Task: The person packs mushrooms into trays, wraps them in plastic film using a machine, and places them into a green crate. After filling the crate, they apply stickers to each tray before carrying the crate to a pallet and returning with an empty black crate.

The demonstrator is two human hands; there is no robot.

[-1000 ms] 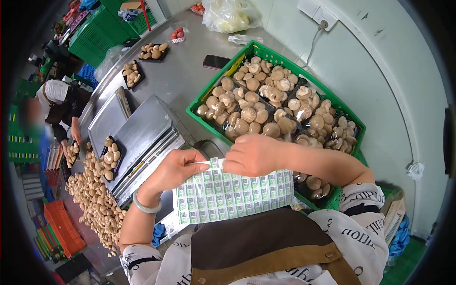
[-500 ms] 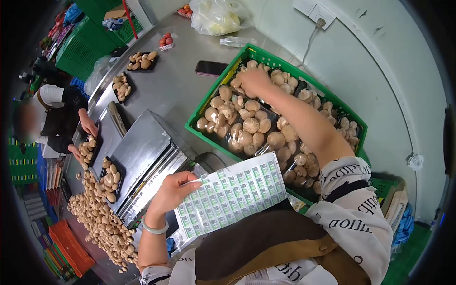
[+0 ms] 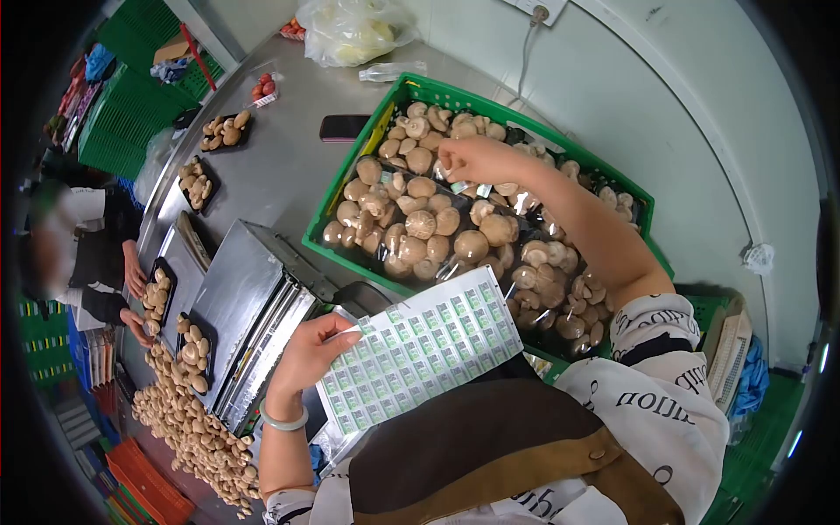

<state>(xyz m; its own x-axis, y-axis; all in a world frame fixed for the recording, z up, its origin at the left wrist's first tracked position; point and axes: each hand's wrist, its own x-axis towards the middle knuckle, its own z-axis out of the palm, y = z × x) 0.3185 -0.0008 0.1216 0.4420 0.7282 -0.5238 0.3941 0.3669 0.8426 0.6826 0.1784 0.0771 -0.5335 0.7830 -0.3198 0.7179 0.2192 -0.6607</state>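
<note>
My left hand (image 3: 317, 352), a bracelet at its wrist, grips the upper left edge of a white sheet of small green-printed stickers (image 3: 420, 350) between thumb and fingers. Across the green crate (image 3: 328, 238) reaches my right hand (image 3: 468, 162), its fingers curled together at the mushroom packs. What those fingertips hold, if anything, is hidden. Film-wrapped packs of brown mushrooms (image 3: 420, 225) fill the crate, and small labels (image 3: 471, 188) show on the film just below my right fingers.
Left of the crate stands a metal wrapping machine (image 3: 249, 276); beyond it a co-worker's hands (image 3: 133, 297) touch a mushroom tray (image 3: 156, 302). Loose mushrooms (image 3: 192, 437) are heaped nearer. A phone (image 3: 344, 128) and a plastic bag (image 3: 354, 31) lie on the metal table.
My right hand has shifted from the crate's far end toward nearer packs, and labels now show below its fingers. The whole view has swung, moving the scene left. My left hand keeps the sticker sheet.
</note>
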